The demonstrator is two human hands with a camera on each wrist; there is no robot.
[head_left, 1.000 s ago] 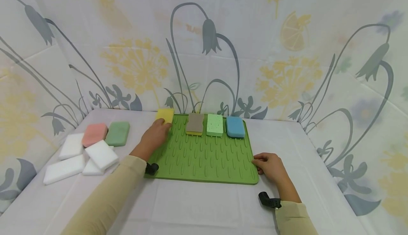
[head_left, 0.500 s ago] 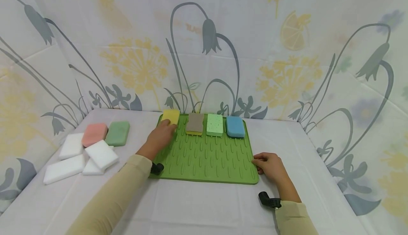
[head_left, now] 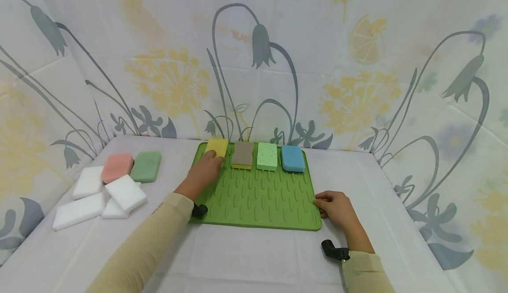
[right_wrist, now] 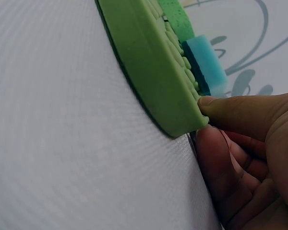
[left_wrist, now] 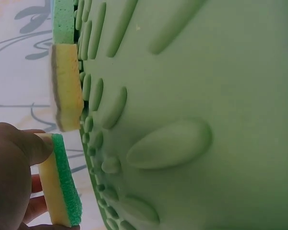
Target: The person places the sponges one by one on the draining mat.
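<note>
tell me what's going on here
A person's left hand holds a yellow sponge above the far left corner of a green mat, while the right hand pinches the mat's right edge. A gray-topped sponge, a pale green sponge and a blue sponge line the mat's far edge. A pink block, a green block and white blocks lie left of the mat.

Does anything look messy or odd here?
Only the white blocks on the left look untidy: one lies askew over another, unlike the sponge row on the green mat. I see no spill or damage.
</note>
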